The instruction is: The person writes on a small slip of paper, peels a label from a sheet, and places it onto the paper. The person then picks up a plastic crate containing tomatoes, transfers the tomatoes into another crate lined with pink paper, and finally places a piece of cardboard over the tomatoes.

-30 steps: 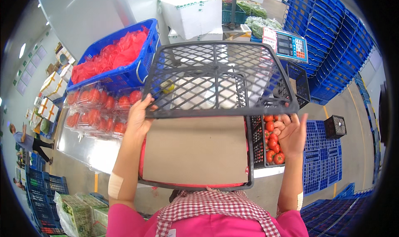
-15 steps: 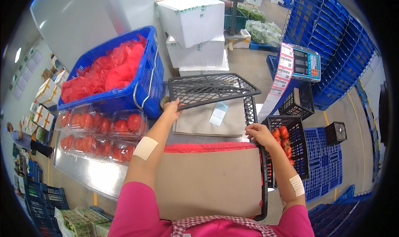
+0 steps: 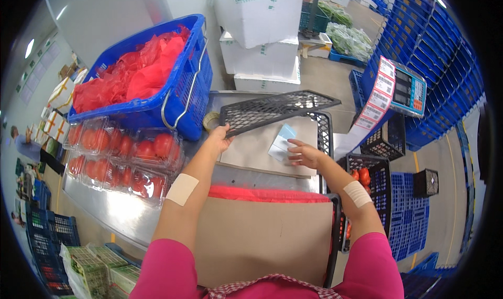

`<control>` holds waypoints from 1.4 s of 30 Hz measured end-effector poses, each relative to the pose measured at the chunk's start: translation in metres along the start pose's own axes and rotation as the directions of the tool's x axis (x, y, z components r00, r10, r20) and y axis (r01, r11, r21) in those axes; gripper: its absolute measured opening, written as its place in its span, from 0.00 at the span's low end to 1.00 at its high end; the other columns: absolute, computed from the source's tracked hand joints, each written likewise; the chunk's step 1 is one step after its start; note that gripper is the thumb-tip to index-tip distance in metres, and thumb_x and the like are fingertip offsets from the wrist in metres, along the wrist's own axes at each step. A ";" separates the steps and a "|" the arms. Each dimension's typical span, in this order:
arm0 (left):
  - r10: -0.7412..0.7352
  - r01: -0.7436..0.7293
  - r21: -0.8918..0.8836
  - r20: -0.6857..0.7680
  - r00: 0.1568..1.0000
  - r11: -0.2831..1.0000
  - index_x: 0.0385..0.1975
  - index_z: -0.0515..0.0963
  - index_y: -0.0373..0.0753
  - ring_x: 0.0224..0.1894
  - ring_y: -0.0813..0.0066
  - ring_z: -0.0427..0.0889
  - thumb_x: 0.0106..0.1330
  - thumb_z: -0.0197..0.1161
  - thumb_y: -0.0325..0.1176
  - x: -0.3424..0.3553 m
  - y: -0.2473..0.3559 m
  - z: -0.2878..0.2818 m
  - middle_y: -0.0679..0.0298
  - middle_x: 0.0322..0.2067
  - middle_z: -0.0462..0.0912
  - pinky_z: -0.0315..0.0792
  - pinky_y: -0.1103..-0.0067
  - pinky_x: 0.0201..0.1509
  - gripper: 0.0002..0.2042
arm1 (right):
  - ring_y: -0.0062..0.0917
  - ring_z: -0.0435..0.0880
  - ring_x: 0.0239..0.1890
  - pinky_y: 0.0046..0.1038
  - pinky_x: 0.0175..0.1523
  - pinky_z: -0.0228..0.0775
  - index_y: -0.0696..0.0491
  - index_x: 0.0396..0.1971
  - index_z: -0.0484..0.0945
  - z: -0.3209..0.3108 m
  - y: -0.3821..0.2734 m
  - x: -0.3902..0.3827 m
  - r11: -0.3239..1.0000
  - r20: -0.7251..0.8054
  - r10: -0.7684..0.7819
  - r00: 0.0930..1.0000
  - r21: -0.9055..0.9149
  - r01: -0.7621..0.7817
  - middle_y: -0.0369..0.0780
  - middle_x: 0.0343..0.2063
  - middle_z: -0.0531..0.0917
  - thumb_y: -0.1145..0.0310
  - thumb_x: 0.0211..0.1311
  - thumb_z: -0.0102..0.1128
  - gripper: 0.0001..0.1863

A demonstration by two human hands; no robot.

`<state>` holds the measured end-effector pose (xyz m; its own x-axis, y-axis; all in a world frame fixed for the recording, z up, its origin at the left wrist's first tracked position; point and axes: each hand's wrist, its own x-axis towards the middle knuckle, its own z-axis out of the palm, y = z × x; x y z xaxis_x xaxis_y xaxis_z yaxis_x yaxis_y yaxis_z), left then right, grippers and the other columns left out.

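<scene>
My left hand (image 3: 219,138) grips the near left corner of a black mesh panel (image 3: 277,107), holding it tilted above a brown cardboard sheet (image 3: 246,152). My right hand (image 3: 306,155) has its fingers apart at the right edge of a pale blue paper slip (image 3: 279,143) on that sheet; whether the fingertips touch the slip I cannot tell. A black crate edge (image 3: 325,128) shows to the right of the sheet. Closest to me, another brown sheet (image 3: 267,231) covers a black crate (image 3: 334,241), with red material (image 3: 262,195) showing along its far edge.
Clear boxes of tomatoes (image 3: 115,176) stand on the metal table's left, beside a blue basket (image 3: 188,84) of red netting. A tape roll (image 3: 211,121) sits near the panel. White foam boxes (image 3: 259,55) are stacked behind. To the right are a scale (image 3: 406,92) and a tomato crate (image 3: 377,194).
My right hand has moved left from the crate's edge to the paper slip. The mesh panel, still in my left hand, has tilted more steeply. The view has shifted slightly.
</scene>
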<state>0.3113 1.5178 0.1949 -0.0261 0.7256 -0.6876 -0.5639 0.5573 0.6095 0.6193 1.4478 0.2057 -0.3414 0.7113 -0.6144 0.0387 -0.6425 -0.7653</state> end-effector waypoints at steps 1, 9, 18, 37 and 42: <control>-0.001 0.001 0.010 0.018 1.000 1.000 0.31 0.71 0.41 0.23 0.75 0.77 0.63 0.53 0.33 0.001 -0.001 0.001 0.65 0.24 0.76 0.73 0.82 0.19 0.04 | 0.22 0.70 0.39 0.26 0.41 0.64 0.47 0.59 0.57 -0.001 0.003 0.015 0.997 -0.024 0.018 1.000 0.075 -0.016 0.35 0.41 0.72 0.67 0.54 0.55 0.31; 0.013 -0.007 0.288 -0.020 1.000 0.958 0.34 0.70 0.40 0.23 0.74 0.77 0.62 0.54 0.36 0.003 -0.007 -0.023 0.63 0.24 0.76 0.74 0.79 0.21 0.07 | 0.18 0.72 0.35 0.22 0.45 0.63 0.56 0.39 0.77 -0.028 0.007 -0.015 0.932 0.112 -0.360 0.926 0.076 0.353 0.36 0.36 0.79 0.64 0.55 0.55 0.15; 0.496 -0.149 0.963 0.244 0.833 -0.223 0.39 0.75 0.32 0.32 0.65 0.79 0.55 0.62 0.40 -0.019 -0.003 -0.023 0.51 0.35 0.79 0.74 0.72 0.30 0.18 | 0.25 0.71 0.47 0.24 0.53 0.58 0.49 0.51 0.70 -0.026 -0.023 -0.005 0.928 -0.055 -0.195 0.979 -0.332 0.166 0.37 0.45 0.74 0.65 0.55 0.54 0.21; 0.382 -0.654 0.608 0.793 0.474 -0.450 0.35 0.76 0.40 0.44 0.62 0.64 0.38 0.70 0.48 -0.280 -0.077 -0.042 0.61 0.37 0.69 0.57 0.67 0.49 0.25 | 0.39 0.70 0.46 0.34 0.49 0.61 0.61 0.52 0.61 0.120 0.064 -0.264 0.054 -0.094 -0.822 0.562 -0.995 -0.088 0.49 0.45 0.69 0.52 0.45 0.63 0.38; 0.536 -0.809 0.526 0.776 0.331 -0.263 0.22 0.75 0.37 0.31 0.68 0.70 0.40 0.71 0.33 -0.311 -0.026 -0.023 0.63 0.27 0.72 0.64 0.78 0.35 0.13 | 0.34 0.68 0.52 0.36 0.55 0.60 0.60 0.58 0.51 0.113 0.072 -0.286 0.601 -0.299 -0.777 0.554 -0.612 0.513 0.47 0.53 0.65 0.66 0.44 0.66 0.43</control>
<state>0.3149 1.2679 0.3840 0.3299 0.8523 0.4059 0.6033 -0.5210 0.6038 0.6134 1.1664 0.3481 0.0620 0.9784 0.1970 0.4230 0.1530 -0.8931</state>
